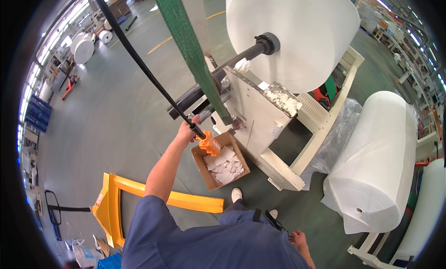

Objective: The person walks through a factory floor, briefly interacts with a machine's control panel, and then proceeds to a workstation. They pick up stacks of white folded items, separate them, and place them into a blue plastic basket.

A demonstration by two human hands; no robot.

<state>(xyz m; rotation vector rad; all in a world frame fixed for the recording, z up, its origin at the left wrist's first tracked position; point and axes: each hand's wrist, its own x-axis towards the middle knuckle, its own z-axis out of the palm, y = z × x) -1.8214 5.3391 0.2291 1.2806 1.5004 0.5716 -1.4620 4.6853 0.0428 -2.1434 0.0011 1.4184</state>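
Gripping the orange hoist pendant (210, 143) on its black cable (139, 60), the left hand (188, 129) is closed around it, above the cardboard box (222, 163). The right hand (297, 240) rests at the hip; its grip cannot be told. Risk: the green sling (188, 46) bears the shaft (223, 71) of the white roll (292, 32); a jerky command could swing the load toward the machine frame (260, 116).

The paper roll (297, 32) looks matt white, the lifting strap (186, 41) is woven green cloth, the pendant control (210, 144) glossy orange plastic, the box (222, 162) plain cardboard.
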